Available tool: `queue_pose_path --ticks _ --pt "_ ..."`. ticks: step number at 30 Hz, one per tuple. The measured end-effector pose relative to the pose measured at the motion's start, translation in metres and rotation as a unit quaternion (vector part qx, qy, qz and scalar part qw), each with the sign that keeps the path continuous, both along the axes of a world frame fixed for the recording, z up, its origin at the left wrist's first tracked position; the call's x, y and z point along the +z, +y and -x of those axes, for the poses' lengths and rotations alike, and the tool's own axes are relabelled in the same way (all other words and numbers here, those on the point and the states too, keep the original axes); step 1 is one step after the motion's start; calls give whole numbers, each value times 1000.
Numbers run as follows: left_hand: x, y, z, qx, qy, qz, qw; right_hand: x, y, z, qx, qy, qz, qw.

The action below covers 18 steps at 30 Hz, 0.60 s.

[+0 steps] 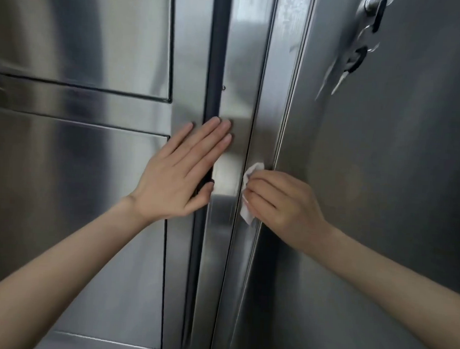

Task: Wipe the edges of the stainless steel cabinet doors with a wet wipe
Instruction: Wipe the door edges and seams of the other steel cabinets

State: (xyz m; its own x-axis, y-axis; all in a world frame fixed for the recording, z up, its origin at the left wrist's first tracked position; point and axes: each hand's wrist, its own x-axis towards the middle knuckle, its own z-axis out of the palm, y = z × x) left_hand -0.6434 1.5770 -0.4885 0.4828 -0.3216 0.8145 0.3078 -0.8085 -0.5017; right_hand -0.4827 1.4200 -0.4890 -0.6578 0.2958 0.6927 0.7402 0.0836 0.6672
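Observation:
Stainless steel cabinet doors fill the view. My left hand (183, 169) lies flat with straight fingers across the dark vertical seal (216, 55) and the steel panel (241, 69) beside it. My right hand (283, 203) grips a crumpled white wet wipe (249, 193) and holds it against the left edge of the right door (381, 181), at the raised vertical rim (281, 118). Part of the wipe is hidden under my fingers.
A metal lock with a bunch of keys (361, 45) hangs at the upper right of the right door. On the left are recessed steel panels (84, 36) with dark seams. Both my forearms reach in from the bottom corners.

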Motion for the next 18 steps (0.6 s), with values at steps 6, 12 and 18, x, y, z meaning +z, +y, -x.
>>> queue_pose_path --ticks 6,12,18 --pt "-9 -28 -8 -10 -32 87 996 4 -8 -2 -42 -71 41 996" --pt "-30 -32 -9 -19 -22 88 996 -46 -11 4 -45 -53 69 995" --pt "-46 -30 -13 -6 -28 69 997 -63 -18 5 -95 -154 162 970"
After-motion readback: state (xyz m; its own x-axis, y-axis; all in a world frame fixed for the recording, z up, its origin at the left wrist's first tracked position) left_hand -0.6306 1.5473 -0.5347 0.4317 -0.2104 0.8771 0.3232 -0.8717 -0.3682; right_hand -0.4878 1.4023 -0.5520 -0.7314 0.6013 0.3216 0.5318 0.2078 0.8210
